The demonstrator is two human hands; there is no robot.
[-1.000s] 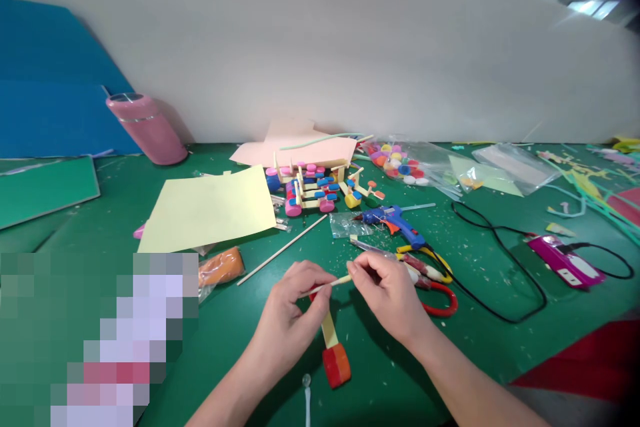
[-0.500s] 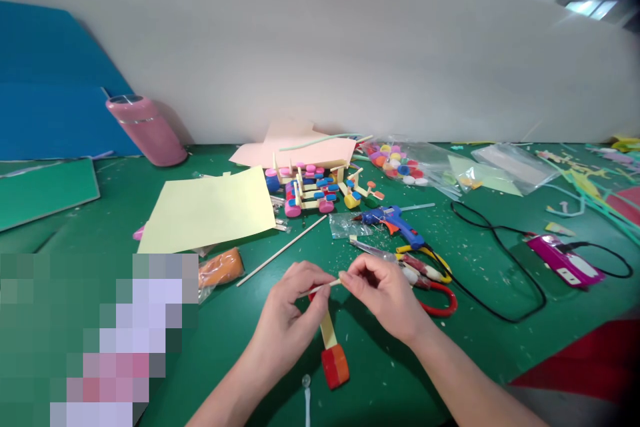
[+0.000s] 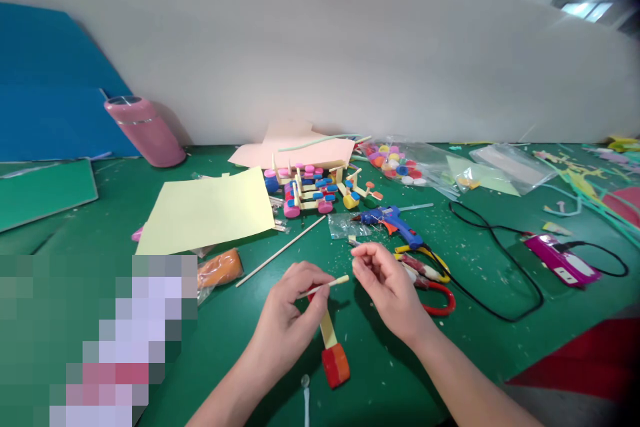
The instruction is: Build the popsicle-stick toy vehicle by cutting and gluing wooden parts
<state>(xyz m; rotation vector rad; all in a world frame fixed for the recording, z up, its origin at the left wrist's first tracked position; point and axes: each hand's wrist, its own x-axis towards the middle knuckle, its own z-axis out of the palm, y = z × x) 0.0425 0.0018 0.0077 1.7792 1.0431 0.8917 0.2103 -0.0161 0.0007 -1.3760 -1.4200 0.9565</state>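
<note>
L hand [image 3: 297, 310] pinches a short pale stick [image 3: 336, 283] btwn thumb & forefinger, its yellowish end jutting toward R hand [image 3: 387, 283]. R hand is just beside that end, not touching it, thumb & fingertips nearly together; can't tell if they hold anything. Below, on green table [image 3: 400, 380]: red-orange block [image 3: 336, 367] w/ pale strip [image 3: 328, 332]. Blue glue gun [image 3: 393, 219] beyond R hand.

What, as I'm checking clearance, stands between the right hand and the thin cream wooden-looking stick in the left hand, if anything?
Nothing visible: a small open gap separates the right hand from the thin cream stick that the left hand pinches.
</note>
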